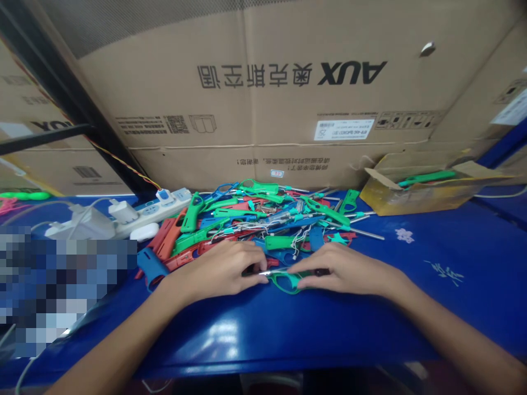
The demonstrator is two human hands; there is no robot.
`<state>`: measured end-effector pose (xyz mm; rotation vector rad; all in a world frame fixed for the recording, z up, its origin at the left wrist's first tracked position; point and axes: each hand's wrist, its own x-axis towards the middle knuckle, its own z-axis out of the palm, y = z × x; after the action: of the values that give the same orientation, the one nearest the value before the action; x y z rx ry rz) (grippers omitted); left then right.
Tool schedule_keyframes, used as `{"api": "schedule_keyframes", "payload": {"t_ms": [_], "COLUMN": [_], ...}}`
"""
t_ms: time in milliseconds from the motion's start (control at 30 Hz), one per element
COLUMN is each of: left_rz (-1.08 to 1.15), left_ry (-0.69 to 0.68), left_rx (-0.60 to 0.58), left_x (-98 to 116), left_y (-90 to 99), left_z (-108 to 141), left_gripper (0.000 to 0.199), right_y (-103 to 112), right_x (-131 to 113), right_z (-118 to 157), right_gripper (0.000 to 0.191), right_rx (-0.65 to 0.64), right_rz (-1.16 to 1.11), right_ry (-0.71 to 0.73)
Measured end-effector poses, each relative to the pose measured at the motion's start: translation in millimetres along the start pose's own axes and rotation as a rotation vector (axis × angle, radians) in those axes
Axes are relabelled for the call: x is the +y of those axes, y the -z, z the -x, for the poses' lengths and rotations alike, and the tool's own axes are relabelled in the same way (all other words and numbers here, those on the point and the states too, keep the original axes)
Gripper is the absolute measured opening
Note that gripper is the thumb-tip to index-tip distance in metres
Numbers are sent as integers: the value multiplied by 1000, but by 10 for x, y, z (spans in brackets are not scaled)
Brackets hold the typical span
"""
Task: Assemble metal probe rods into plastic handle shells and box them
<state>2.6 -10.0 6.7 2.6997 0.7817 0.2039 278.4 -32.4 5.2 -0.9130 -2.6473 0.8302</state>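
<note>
A green lighter handle [284, 282] with a loop-shaped trigger guard is held low over the blue table, just in front of a heap of parts. My left hand [236, 266] pinches the bright metal tube [267, 272] at its left end. On the other side, my right hand [341, 269] closes thumb and fingers around the green body, hiding much of it. Behind both hands lies the heap of lighter parts [247, 219]: green, red and blue handle shells, metal tubes and thin white wires. A blue shell [151, 266] rests left of my left forearm.
A white power strip [152, 207] with plugs and adapters sits at left, a white oval item [144, 232] beside it. At right stands a small open carton [420, 200] holding green parts. A large cardboard box [263, 115] walls off the back of the blue table [370, 340].
</note>
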Motion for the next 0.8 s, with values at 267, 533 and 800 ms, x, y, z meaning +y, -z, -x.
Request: {"api": "schedule_keyframes", "payload": {"t_ms": [267,533,800], "left_rz": [-23,-58,-74], "left_ry": [-60,-118,-134], "left_rx": [83,127,125], "left_x": [39,51,79], "left_y": [-95,-161,-162], "left_z": [-48,-80,-93], "left_gripper": [19,26,25], "right_y": [-255,-295,-288], "right_x": [25,29,15], "right_z": [-104,-137,-140], "right_gripper": [27,29,32], "right_rx": [240,254,211], "right_rz": [142,121,114], "right_ry": [37,9,-26]}}
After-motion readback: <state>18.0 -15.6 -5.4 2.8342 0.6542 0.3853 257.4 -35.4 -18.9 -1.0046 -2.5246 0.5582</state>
